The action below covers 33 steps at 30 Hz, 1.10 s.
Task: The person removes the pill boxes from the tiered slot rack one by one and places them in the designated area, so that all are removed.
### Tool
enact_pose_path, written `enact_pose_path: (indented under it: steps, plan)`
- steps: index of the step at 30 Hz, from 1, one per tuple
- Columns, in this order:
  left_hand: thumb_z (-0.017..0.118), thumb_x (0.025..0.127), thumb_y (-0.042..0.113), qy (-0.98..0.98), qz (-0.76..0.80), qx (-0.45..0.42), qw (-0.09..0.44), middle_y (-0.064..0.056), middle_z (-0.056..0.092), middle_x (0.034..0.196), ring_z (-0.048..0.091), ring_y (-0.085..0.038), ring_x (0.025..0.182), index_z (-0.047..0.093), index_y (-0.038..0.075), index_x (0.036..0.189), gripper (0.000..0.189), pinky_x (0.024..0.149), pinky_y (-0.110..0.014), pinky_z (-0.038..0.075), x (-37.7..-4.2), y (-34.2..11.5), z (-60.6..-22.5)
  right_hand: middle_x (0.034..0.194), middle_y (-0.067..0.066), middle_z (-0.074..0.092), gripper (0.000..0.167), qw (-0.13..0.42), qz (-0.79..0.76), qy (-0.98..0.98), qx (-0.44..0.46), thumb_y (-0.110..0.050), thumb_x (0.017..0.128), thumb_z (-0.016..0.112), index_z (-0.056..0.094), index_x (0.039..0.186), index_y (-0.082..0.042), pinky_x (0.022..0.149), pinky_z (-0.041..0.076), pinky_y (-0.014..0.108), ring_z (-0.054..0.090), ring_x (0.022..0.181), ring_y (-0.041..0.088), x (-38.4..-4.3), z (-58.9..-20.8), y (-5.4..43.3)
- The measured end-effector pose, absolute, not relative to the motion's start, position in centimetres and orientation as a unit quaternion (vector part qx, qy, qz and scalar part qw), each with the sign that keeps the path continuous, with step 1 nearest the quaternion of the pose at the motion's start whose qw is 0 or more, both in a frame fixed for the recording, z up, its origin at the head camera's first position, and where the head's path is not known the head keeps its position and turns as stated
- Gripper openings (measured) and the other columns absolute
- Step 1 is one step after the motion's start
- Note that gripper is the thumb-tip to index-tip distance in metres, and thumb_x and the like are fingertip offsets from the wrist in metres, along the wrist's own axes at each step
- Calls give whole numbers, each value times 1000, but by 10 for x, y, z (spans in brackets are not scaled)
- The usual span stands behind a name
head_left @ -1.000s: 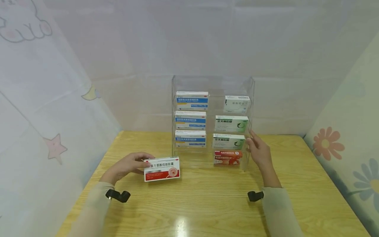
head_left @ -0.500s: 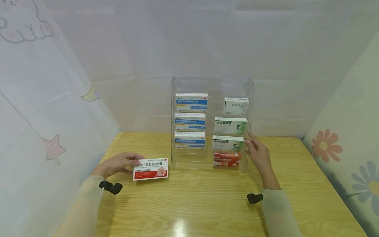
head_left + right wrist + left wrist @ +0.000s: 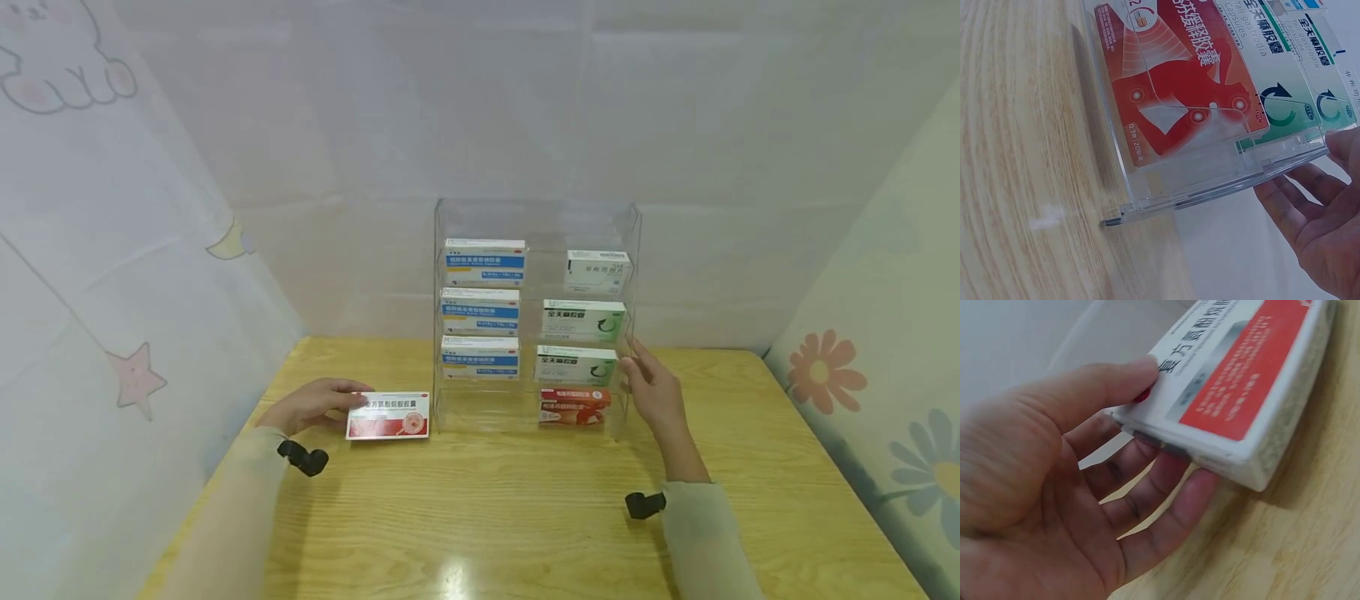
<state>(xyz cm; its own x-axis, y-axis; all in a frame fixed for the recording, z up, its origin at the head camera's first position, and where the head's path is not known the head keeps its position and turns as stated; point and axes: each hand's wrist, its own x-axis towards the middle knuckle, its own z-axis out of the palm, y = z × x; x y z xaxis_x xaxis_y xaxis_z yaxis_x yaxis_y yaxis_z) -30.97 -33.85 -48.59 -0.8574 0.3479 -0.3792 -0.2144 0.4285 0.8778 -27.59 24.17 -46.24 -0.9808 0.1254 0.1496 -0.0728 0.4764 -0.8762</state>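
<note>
My left hand [image 3: 315, 403] pinches a white and red medicine box [image 3: 390, 416] by its left end, just left of the rack's foot. In the left wrist view the thumb lies on the printed front of that box [image 3: 1210, 381], with the fingers bent under its back edge. My right hand [image 3: 656, 387] grips the right side panel of a clear acrylic display rack [image 3: 480, 410]. Seen from the right wrist, the thumb is at the front edge of the panel and the fingers lie behind it, beside a red medicine box [image 3: 1179, 81] and green-and-white boxes [image 3: 1279, 75].
The rack's left column holds blue-and-white boxes [image 3: 480, 312] on its upper tiers. On the right are a small white box [image 3: 597, 272], two green-and-white boxes [image 3: 583, 321] and, lowest, the red box [image 3: 574, 407]. Everything stands on a wooden table [image 3: 480, 508] before a cloth backdrop [image 3: 360, 150].
The left hand first drew the white and red box leftward, then moved it slightly back right and farther from me, its face tilting back. The right hand keeps its grip on the rack.
</note>
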Motion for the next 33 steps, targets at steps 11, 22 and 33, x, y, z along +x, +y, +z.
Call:
enact_pose_path:
  steps: [11, 22, 33]
  plan:
    - [68, 98, 22, 831, 514, 24, 210, -24, 55, 137, 67, -24, 108, 46, -1, 148, 59, 91, -44, 58, -313, -327, -501, 143, 20, 57, 57, 100, 520, -848, -13, -48, 104, 51, 37, 157, -31, 88, 59, 44, 63, 118, 42, -277, -468, 239]
    - [60, 103, 23, 853, 496, 6, 164, -27, 44, 149, 57, -37, 124, 41, -3, 150, 57, 99, -52, 53, -305, -322, -496, 139, 21, 60, 60, 108, 516, -850, -2, -51, 103, 50, 37, 157, -27, 86, 60, 42, 67, 111, 42, -276, -469, 240]
    - [62, 102, 37, 875, 470, 35, 110, -21, 48, 148, 55, -36, 124, 48, 3, 147, 58, 100, -50, 52, -290, -314, -475, 141, 21, 58, 60, 103, 512, -853, -2, -52, 104, 49, 36, 158, -29, 90, 57, 47, 67, 111, 42, -273, -465, 243]
